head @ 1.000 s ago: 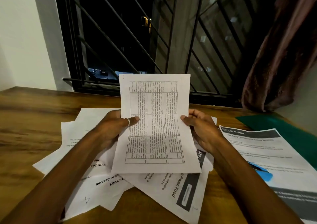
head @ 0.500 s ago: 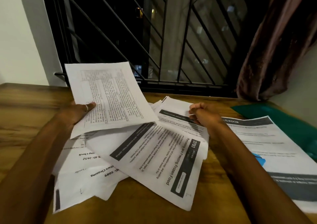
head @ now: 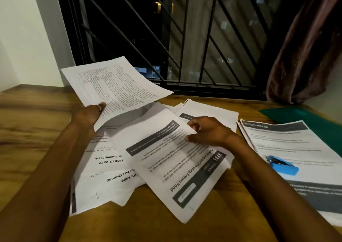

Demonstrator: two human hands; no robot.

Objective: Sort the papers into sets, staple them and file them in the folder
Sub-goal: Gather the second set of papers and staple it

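Beneath top sheet, papers half-hidden.

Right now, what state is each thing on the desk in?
Table sheet: held up by left hand, off the pile.
Frozen-food sheet: edge pinched by right hand, partly lifted.
Pile: loose, overlapping.
Stapler: lying on right stack.
Folder: flat, partly under that stack.

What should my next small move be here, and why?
Probably lift the dark-banner sheet clear of the loose pile: the right hand pinches its edge, while the left hand holds the table sheet raised aside, so both could be compared.
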